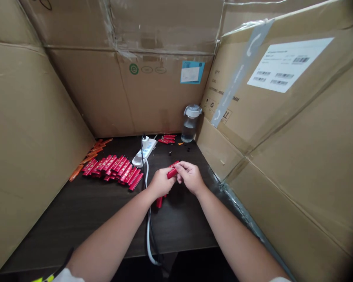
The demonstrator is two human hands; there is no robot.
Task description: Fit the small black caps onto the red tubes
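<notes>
Above the middle of the dark table, my left hand [161, 181] is closed around a slim red bar-shaped piece [172, 173]. My right hand [191, 178] pinches at the upper right end of the same piece; whether a small part sits between those fingertips is hidden. More red pieces lie beneath and behind my hands, one of them [159, 202] showing below the left palm. To the left, a heap of similar red pieces [113, 168] with pale lettering is spread on the table.
Orange strips [90, 158] lie along the left cardboard wall [26, 129]. A white power strip [144, 152] with a plug and cables stands beyond the heap. Farther back are several red pieces [167, 138] and a water bottle [190, 123]. Cardboard boxes [270, 129] enclose the back and right.
</notes>
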